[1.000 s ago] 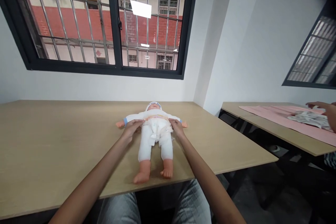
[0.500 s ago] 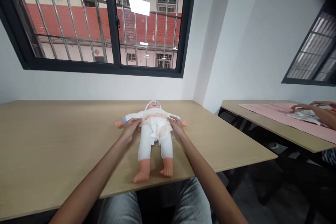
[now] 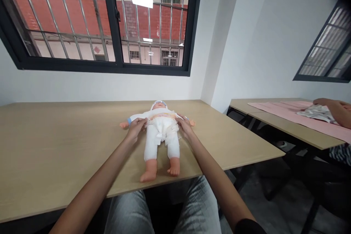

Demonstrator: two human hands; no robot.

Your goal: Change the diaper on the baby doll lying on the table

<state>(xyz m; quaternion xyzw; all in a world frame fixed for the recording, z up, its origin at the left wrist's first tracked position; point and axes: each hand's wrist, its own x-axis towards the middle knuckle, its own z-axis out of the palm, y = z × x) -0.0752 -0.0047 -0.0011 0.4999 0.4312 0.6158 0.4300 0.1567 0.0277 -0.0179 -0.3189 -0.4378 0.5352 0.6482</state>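
A baby doll (image 3: pixel 150 150) in a white suit and printed cap lies on its back on the table, feet toward me. Around its hips is a white diaper (image 3: pixel 163 126) with ruffled edges and an orange-tinted waistband. My left hand (image 3: pixel 136 128) is at the diaper's left side, its fingers closed on the edge near the waist. At the opposite side my right hand (image 3: pixel 184 124) has its fingers bent in against the diaper's edge. The fingertips of both hands are partly hidden against the white material.
The wooden table (image 3: pixel 68 146) ends just past the doll's feet, above my knees. A barred window (image 3: pixel 149 25) is in the wall behind. At right, another person's hands (image 3: pixel 333 108) work over white cloth (image 3: pixel 318 113) on a pink mat (image 3: pixel 276 109).
Both my hands stay at the diaper's sides with barely any movement. The view has tilted down slightly. The other person's hands at right have shifted over the cloth.
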